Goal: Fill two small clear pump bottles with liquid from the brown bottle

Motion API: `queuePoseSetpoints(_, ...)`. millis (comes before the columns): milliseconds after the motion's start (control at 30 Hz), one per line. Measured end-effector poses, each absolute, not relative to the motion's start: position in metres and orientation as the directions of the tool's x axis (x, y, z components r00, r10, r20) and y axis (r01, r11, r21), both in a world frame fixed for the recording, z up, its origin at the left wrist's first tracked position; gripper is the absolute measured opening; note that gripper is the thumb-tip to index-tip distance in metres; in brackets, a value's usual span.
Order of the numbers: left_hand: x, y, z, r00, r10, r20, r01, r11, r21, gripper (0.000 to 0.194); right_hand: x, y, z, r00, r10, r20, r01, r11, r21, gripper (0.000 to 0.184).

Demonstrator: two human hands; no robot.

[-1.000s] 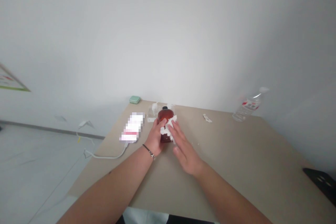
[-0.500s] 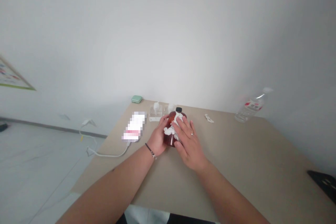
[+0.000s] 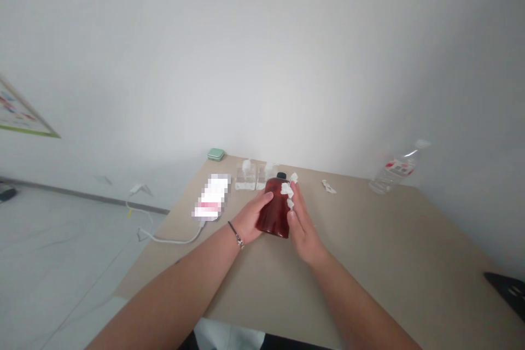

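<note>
A dark red bottle (image 3: 275,212) with a black cap stands on the beige table (image 3: 369,251), near its far edge. My left hand (image 3: 251,220) wraps round the bottle's left side and holds it; a thin bracelet sits on that wrist. My right hand (image 3: 302,224) presses a crumpled white tissue (image 3: 287,190) against the bottle's right side and shoulder, fingers together.
Two small clear containers (image 3: 251,176) stand just behind the bottle. A phone (image 3: 211,203) with a white cable lies to the left, a green case (image 3: 215,154) at the far corner. A paper scrap (image 3: 328,186) and a clear water bottle (image 3: 394,170) lie to the right. A black object (image 3: 506,287) sits at the right edge.
My right hand slid the tissue from the bottle's front to its right side, uncovering the red front. The left hand kept its hold.
</note>
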State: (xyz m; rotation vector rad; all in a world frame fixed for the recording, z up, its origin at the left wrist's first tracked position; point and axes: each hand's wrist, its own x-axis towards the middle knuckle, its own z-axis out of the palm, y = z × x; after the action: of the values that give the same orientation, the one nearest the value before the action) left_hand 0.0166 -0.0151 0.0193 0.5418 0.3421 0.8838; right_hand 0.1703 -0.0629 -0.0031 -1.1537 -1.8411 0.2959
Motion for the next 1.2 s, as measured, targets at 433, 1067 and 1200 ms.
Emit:
queuePoseSetpoints(433, 0.022, -0.016, 0.014, 0.438, 0.894, -0.097, -0.668, 0.395, 0.63, 0.064, 0.165, -0.07, 0.022, -0.464, 0.685, 0.562, 0.692, 0.676, -0.253, 0.059)
queuePoseSetpoints(1067, 0.022, -0.017, 0.012, 0.542, 0.834, -0.1, -0.633, 0.484, 0.604, 0.051, 0.171, -0.071, 0.016, -0.264, 0.761, 0.592, 0.72, 0.564, -0.404, 0.063)
queuePoseSetpoints(1200, 0.015, -0.014, 0.012, 0.326, 0.944, -0.043, -0.721, 0.278, 0.634, 0.062, 0.159, -0.078, 0.0, -0.32, 0.789, 0.525, 0.6, 0.598, -0.532, 0.072)
